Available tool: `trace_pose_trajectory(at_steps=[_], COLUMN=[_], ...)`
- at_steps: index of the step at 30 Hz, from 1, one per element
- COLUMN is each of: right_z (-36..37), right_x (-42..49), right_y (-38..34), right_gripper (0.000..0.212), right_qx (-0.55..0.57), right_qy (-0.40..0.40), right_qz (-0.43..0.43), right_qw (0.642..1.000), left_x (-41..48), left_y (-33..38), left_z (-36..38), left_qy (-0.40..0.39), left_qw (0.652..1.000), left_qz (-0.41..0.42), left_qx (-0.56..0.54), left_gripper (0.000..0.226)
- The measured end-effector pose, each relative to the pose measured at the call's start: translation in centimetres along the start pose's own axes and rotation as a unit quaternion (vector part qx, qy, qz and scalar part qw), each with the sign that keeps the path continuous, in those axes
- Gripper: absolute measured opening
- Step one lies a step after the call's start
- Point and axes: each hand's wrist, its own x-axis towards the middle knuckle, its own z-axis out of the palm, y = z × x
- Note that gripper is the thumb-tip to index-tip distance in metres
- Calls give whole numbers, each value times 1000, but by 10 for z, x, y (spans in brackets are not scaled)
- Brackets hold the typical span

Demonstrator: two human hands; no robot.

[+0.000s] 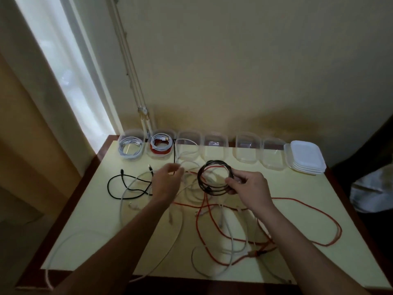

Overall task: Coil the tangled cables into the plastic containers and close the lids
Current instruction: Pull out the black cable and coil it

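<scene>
My right hand [249, 187] pinches a coiled black cable [210, 177], held as a loop a little above the table. My left hand [168, 180] hovers to the coil's left with its fingers curled loosely apart; it is blurred and a thin black strand runs past its fingertips. Tangled white cables [234, 237] and a long red cable [314, 211] sprawl over the table. Another black cable [125, 186] lies at the left. Along the back stand several clear plastic containers: one holds a coiled white cable [130, 146], the one beside it a red and white coil [161, 145], and others such as this container [247, 149] hold nothing.
A stack of white lids [305, 159] sits at the back right, past the last container. The pale yellow table [89, 226] has a dark brown rim. A wall stands right behind the containers, and a curtain and window are at the left.
</scene>
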Motion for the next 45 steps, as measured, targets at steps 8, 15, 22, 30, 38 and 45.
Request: trace_pose_trajectory(at_steps=[8, 15, 22, 30, 38, 45], right_z=[28, 62, 64, 108, 135, 130], right_x=[104, 169, 216, 233, 231, 219], right_y=[16, 27, 22, 16, 18, 30], right_gripper=[26, 7, 22, 27, 33, 51], right_qx=[-29, 0, 111, -171, -396, -455], right_qy=[4, -2, 86, -15, -83, -192], right_qz=[-4, 9, 64, -50, -179, -185], right_qw=[1000, 1000, 988, 984, 897, 850], left_x=[86, 100, 85, 78, 78, 78], left_y=[-35, -68, -105, -118, -118, -118], left_z=[44, 47, 31, 35, 37, 41], left_qy=[39, 89, 34, -10, -2, 28], left_qw=[996, 975, 911, 873, 870, 868], left_qz=[1, 176, 371, 425, 417, 412], left_qx=[80, 102, 175, 240, 263, 276], left_gripper=[58, 25, 38, 19, 35, 43])
